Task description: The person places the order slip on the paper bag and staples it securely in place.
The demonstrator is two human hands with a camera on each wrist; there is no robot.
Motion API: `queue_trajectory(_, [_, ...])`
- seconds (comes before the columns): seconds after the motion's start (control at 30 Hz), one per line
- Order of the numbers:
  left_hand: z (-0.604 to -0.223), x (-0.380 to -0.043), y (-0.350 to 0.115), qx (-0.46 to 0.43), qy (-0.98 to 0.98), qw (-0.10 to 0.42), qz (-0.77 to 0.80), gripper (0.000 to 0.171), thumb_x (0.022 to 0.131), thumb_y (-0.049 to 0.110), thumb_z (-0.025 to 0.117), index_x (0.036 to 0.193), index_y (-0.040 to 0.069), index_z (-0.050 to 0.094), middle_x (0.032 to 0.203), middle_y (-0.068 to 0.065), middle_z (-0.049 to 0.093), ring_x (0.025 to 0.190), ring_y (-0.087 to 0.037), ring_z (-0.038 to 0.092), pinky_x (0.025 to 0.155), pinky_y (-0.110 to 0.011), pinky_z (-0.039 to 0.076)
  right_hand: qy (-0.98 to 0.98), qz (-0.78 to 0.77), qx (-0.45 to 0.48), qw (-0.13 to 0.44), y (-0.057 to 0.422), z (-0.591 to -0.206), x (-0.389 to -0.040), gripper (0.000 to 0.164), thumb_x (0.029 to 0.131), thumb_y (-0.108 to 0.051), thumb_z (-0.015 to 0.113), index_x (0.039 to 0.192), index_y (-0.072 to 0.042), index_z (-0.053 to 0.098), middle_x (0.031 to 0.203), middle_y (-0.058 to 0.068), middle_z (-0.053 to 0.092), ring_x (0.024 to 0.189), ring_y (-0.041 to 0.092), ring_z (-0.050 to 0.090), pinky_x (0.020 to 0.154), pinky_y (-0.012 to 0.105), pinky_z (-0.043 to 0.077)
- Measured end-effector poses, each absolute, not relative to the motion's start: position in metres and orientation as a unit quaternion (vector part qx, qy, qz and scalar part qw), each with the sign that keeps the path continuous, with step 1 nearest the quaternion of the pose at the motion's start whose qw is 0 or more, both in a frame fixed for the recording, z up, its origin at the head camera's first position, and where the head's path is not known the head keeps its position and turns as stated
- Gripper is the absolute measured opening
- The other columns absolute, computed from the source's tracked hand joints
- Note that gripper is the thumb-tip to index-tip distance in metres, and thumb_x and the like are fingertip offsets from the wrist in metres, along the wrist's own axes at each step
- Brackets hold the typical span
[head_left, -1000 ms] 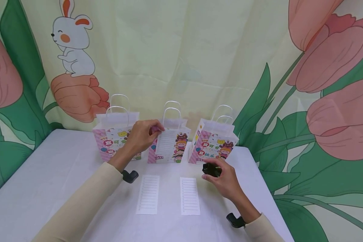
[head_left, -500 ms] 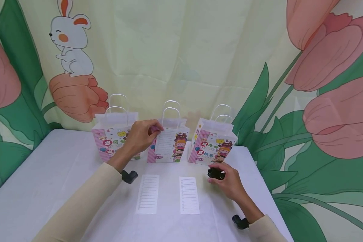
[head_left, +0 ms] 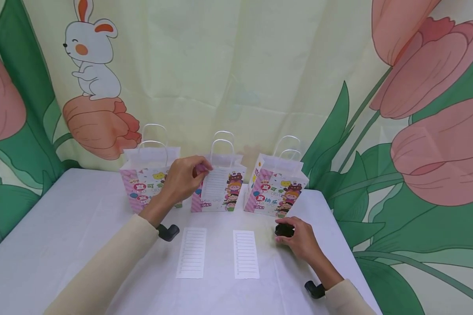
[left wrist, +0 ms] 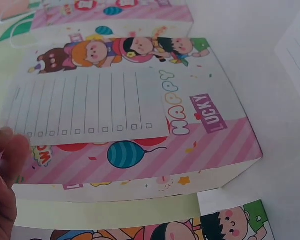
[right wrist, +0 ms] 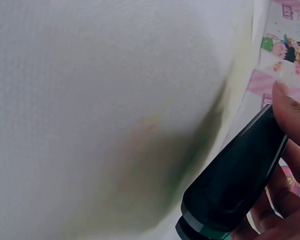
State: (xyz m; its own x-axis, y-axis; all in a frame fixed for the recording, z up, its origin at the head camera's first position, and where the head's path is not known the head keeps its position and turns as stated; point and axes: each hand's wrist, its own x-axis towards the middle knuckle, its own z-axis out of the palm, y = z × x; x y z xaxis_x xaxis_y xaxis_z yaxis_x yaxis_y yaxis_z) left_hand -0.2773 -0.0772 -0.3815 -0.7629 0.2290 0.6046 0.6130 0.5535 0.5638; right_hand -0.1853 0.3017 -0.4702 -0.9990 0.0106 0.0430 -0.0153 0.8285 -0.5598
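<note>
In the head view my left hand (head_left: 183, 177) pinches the top of a white lined checklist (head_left: 214, 186) at the upper edge of the middle paper gift bag (head_left: 231, 203). The checklist (left wrist: 97, 107) lies flat over the bag's printed front in the left wrist view. Just in front of the right gift bag (head_left: 273, 192), my right hand (head_left: 302, 239) grips a black stapler (head_left: 284, 230) low over the table. Close up, the stapler (right wrist: 235, 175) shows a tapered body between thumb and fingers; its lower end is cut off by the frame.
Two more lined checklists, the left one (head_left: 192, 253) and the right one (head_left: 246, 254), lie on the white tablecloth (head_left: 138, 280). The left gift bag (head_left: 135, 186) stands partly behind my left arm. A printed curtain (head_left: 260, 65) hangs behind the table.
My right hand has moved down and a little right with the stapler, away from the right bag. The left hand stays on the checklist at the middle bag.
</note>
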Motion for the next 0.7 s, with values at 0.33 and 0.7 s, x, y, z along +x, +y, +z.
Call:
queue_trajectory(0.33, [-0.377, -0.269, -0.077, -0.243, -0.829, 0.306, -0.401, 0.014, 0.092, 0.007, 0.081, 0.106, 0.009, 0.08, 0.122, -0.008, 0.077, 0.068, -0.018, 0.07, 0.063, -0.032, 0.062, -0.957, 0.291, -0.012, -0.008, 0.304, -0.476, -0.187, 0.052, 0.081, -0.015, 0.093, 0.13, -0.015, 0.076, 0.137, 0.017, 0.069, 0.134, 0.043, 0.059, 0.112, 0.065, 0.048])
queue_trajectory(0.7, [-0.364, -0.255, -0.071, -0.271, -0.796, 0.366, -0.399, 0.018, 0.088, 0.004, 0.085, 0.105, 0.009, 0.08, 0.108, -0.009, 0.073, 0.066, -0.018, 0.065, 0.059, -0.034, 0.058, -0.958, 0.288, -0.014, -0.015, 0.305, -0.483, -0.191, 0.052, 0.08, -0.017, 0.094, 0.129, -0.018, 0.076, 0.138, 0.017, 0.068, 0.135, 0.043, 0.059, 0.113, 0.067, 0.046])
